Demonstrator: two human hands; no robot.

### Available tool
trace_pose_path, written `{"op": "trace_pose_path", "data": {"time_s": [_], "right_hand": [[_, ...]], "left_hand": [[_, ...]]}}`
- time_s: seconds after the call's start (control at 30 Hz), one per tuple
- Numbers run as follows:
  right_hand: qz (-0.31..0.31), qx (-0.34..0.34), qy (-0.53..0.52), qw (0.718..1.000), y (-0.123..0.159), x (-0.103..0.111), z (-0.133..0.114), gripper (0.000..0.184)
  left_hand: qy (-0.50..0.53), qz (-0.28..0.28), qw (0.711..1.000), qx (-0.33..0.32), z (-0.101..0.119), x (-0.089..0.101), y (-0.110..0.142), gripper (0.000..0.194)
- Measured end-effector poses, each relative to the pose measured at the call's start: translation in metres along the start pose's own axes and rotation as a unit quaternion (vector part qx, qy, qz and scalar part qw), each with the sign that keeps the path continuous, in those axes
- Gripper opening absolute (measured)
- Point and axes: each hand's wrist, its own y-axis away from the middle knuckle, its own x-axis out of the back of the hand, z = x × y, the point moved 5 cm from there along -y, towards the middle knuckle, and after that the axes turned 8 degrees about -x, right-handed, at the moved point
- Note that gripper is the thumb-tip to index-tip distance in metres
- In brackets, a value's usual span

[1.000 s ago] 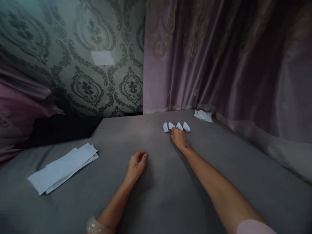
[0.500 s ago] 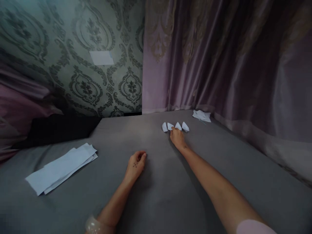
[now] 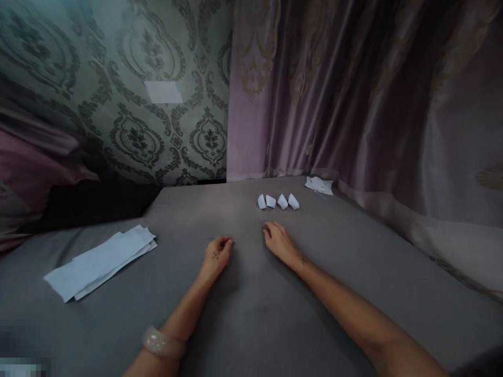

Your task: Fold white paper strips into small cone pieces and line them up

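Observation:
In the head view, several small folded white paper pieces (image 3: 282, 201) stand in a row on the grey sheet (image 3: 251, 314). My right hand (image 3: 278, 240) is just in front of the row, apart from it; its fingers are loosely bent, with a gap by the thumb and nothing visible in them. Resting on the sheet to the left is my left hand (image 3: 217, 253). Its fingers are curled in against the thumb, and no object shows in it. A pale bangle (image 3: 163, 343) circles the left forearm.
Long white paper strips (image 3: 104, 263) lie overlapped at the left. A small heap of paper scraps (image 3: 319, 185) sits at the back right. Black cloth (image 3: 98, 204) is at the back left. A patterned wall (image 3: 168, 131) and mauve curtains (image 3: 314, 104) border the bed.
My right hand has drawn back from the folded paper pieces toward me, leaving the row standing. My left hand has stayed almost in place. The view has shifted slightly.

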Motion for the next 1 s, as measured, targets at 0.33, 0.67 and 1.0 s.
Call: {"op": "trace_pose_path", "data": {"time_s": [0.33, 0.67, 1.0], "right_hand": [[-0.089, 0.231, -0.055, 0.967, 0.102, -0.010, -0.070, 0.038], [-0.044, 0.223, -0.065, 0.972, 0.110, -0.018, -0.062, 0.039], [-0.013, 0.259, -0.067, 0.964, 0.098, -0.036, -0.059, 0.041]], "left_hand": [[-0.023, -0.020, 0.999, -0.018, 0.003, 0.003, 0.000, 0.026], [-0.050, -0.072, 0.996, 0.007, 0.009, 0.069, 0.015, 0.019], [-0.101, 0.036, 0.994, 0.030, -0.025, 0.114, 0.025, 0.022]]}}
